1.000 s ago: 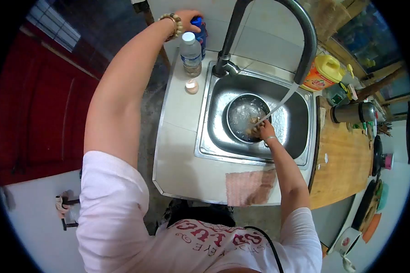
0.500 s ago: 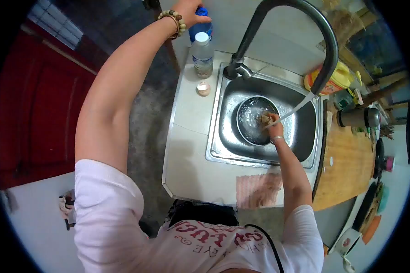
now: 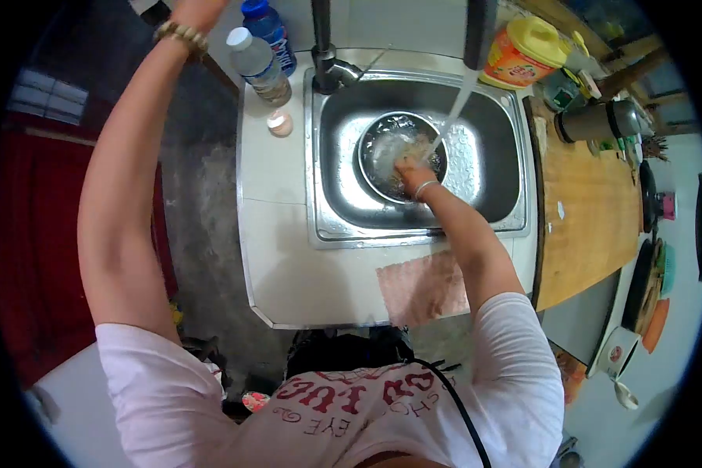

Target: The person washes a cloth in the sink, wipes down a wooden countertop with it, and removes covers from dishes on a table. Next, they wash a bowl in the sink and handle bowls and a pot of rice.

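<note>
My left hand point(image 3: 200, 11) is at the top edge of the view, left of the blue bottle point(image 3: 268, 35) and apart from it; its fingers are cut off by the frame. My right hand point(image 3: 413, 176) dips into the water of a round metal bowl point(image 3: 364, 173) in the steel sink point(image 3: 476, 204). Its fingers close round something pale brown that splashing water blurs. Water runs from the dark faucet point(image 3: 476, 39) into the bowl beside this hand.
A clear bottle with a white cap point(image 3: 261, 69) and a small round container point(image 3: 279, 123) stand left of the sink. A pink cloth point(image 3: 421, 290) lies at the counter's front. To the right are a yellow-lidded tub point(image 3: 522, 53), a metal flask point(image 3: 593, 122) and a wooden board point(image 3: 589, 226).
My left hand has come away from the blue bottle, moving up and left. My right hand has gone lower into the bowl's water. The whole view has shifted.
</note>
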`<state>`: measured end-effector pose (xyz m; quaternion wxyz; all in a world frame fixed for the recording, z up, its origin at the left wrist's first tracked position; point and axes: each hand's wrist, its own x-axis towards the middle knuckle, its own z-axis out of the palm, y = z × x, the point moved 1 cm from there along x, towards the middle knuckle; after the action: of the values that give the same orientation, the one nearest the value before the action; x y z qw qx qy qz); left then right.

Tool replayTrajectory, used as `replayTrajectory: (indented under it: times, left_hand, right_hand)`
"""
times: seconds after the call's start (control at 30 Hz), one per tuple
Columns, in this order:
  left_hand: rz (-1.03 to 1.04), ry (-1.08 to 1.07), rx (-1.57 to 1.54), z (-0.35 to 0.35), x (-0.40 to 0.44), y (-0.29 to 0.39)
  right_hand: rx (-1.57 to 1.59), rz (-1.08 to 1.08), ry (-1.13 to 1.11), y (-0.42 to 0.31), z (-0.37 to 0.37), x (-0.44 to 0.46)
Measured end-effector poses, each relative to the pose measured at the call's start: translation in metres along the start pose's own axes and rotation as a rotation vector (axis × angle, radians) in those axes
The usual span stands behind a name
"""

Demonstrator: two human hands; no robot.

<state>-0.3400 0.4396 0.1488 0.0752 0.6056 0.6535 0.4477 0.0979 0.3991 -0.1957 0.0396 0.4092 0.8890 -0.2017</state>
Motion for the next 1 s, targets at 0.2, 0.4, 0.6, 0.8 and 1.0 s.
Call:
replayTrajectory:
  times: [0.2, 0.4, 0.6, 0.8, 1.0]
  left_hand:
    - [-0.182, -0.346, -0.265, 0.078, -0.144, 0.091]
    - [0.412, -0.671, -0.581, 0.112, -0.229, 0.228]
    - [0.918, -0.538, -0.621, 0.056, -0.216, 0.321]
    - [0.744, -0.564, -0.750, 0.044, -0.224, 0.333]
    - [0.736, -0.104, -0.272, 0.023, -0.247, 0.337]
  right_hand:
    - [-0.008, 0.155, 0.413, 0.014, 0.010, 0.009]
    - [0.712, 0.294, 0.099, 0.001, -0.064, -0.059]
    - [0.789, 0.250, 0.142, -0.008, -0.065, -0.073]
    - [0.731, 0.313, 0.103, -0.019, -0.092, -0.074]
    - [0.527, 0.128, 0.300, -0.022, -0.072, -0.050]
